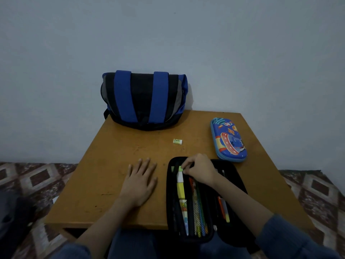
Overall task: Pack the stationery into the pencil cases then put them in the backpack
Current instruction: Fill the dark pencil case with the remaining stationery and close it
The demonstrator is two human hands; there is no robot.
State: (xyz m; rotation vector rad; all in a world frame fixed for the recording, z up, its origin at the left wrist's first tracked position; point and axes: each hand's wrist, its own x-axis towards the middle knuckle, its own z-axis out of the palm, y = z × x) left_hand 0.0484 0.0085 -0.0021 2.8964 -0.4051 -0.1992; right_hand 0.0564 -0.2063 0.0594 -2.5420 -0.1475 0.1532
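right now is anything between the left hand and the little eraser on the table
nothing visible does: only bare brown wooden table lies between the flat left hand and the small white and green eraser; the open black pencil case sits off to the right

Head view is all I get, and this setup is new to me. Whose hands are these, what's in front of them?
No machine: a camera on a person's head looks down at their bare hands. The left hand lies flat on the brown wooden table. The right hand pinches the green tip of a white and yellow pen in the open black pencil case. Beyond lie a small white and green eraser, a closed blue cartoon-printed pencil case and a blue and black backpack.
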